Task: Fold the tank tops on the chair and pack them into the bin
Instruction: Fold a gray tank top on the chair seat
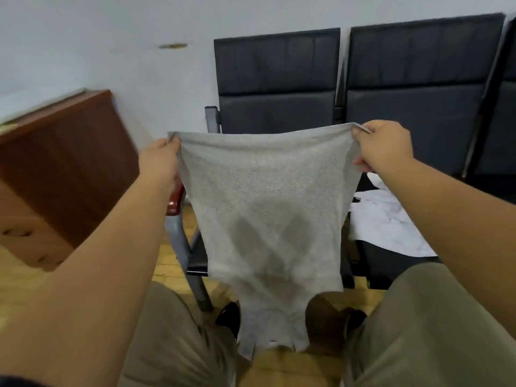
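Black padded chairs (279, 79), white wall (83, 37), wood floor (173, 247).

grey tank top (268, 208) | hangs spread, straps down | white top (391, 222) | on chair (402, 265)

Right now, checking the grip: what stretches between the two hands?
Head view: the grey tank top, its straight edge pinched at the corners by the left hand and right hand; the rest hangs below.
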The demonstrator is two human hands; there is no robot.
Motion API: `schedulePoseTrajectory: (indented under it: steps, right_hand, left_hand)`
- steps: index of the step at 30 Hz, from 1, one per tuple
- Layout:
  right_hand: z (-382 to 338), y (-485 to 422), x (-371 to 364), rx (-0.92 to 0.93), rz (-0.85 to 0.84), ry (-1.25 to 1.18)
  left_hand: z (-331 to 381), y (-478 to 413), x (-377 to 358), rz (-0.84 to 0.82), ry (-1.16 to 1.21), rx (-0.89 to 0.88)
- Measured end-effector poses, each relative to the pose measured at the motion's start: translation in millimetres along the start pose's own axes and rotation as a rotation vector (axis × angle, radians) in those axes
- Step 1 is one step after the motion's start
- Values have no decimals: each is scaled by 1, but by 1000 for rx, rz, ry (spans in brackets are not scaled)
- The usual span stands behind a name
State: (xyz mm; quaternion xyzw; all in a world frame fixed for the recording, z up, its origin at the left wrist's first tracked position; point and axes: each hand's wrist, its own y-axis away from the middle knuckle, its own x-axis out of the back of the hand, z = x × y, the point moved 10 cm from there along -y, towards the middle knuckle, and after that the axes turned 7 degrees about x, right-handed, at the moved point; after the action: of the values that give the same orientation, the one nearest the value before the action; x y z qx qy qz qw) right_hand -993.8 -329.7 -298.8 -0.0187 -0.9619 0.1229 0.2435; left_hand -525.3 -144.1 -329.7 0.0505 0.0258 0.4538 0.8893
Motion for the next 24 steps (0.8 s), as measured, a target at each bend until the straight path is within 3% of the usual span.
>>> schedulePoseTrajectory:
  steps: [5, 10, 17, 24]
  right_hand:
    - [53, -30, -43, -240, 8, -247]
    - [100, -72, -86, -340, 52, -374]
    - [166, -136, -156, -360, 46, -271]
    - [229, -185, -219, -410, 2, -199]
  left_hand:
    - [-41, -41, -32, -2, 22, 152]
    - [-77, -78, -73, 3, 109, 301]
    - [-137, -160, -121, -5, 1, 258]
    - [-198, -240, -162, 28, -37, 341]
